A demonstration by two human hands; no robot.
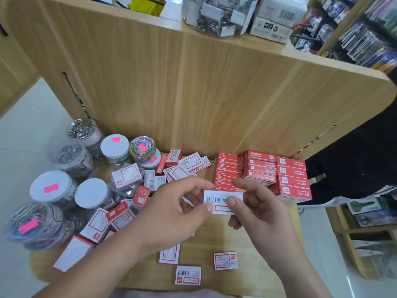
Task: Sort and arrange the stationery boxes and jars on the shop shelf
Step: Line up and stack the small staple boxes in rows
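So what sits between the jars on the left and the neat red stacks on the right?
In the head view, a loose jumble of small boxes lies between the jars and the red stacks on the shelf.

I see a pale tiled floor (32, 130) to the left, and a yellow object (146, 5) at the top edge, too cropped to identify. On the right, racks of hanging packaged pens (369, 31) fill the background, and a low wooden rack (352, 231) holds packets I cannot read.

Matt wood-grain shelf (214, 239), glossy red-and-white card boxes (293, 181), clear plastic jars (71, 155) with white lids.
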